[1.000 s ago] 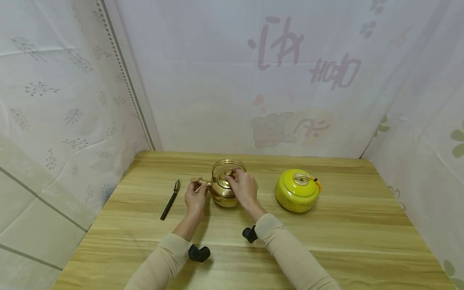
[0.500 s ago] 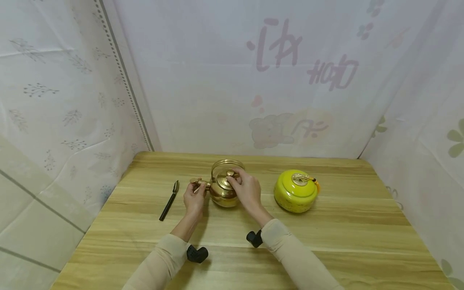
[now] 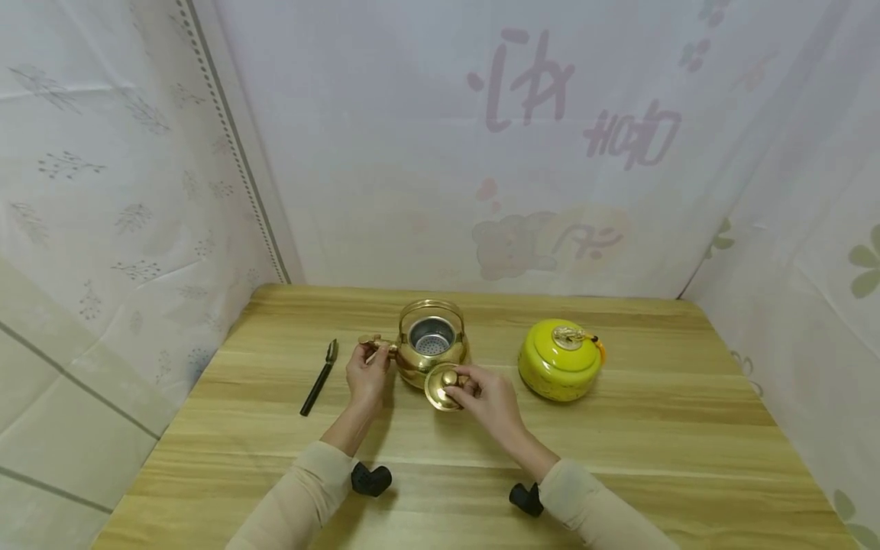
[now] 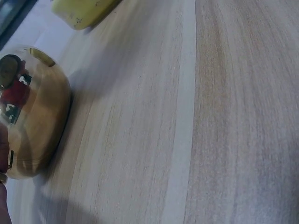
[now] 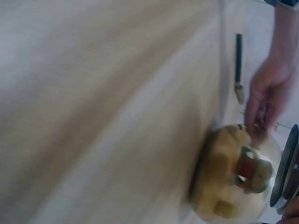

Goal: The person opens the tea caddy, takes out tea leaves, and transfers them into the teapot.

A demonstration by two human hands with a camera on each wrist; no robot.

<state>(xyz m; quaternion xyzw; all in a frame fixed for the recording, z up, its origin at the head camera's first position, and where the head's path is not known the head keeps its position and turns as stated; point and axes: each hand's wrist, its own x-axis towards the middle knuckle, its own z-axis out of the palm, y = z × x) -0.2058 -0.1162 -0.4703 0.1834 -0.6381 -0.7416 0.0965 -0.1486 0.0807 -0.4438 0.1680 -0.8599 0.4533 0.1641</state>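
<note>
Risk: your right hand [image 3: 490,399] carries the lid [image 3: 443,386] by its small round knob only — a light pinch on smooth brass, so it could slip and drop onto the table [image 3: 646,443] or knock the teapot [image 3: 429,355] just beyond your fingertips.
Second risk: the lid hangs tilted close to the pot's front wall; a careless swing could clip the pot's hoop handle.
Right fingers: curled together, pinching the knob, with the lid clear of the pot mouth and nearer you.
Left fingers: your left hand [image 3: 367,374] closes its fingertips on the spout end to the pot's left — steadying it.
Teapot: open, its strainer showing, between your two hands.
Nearby: black scoop [image 3: 319,379] left of your left fingers; yellow jar [image 3: 560,360] well right of your right fingers.
</note>
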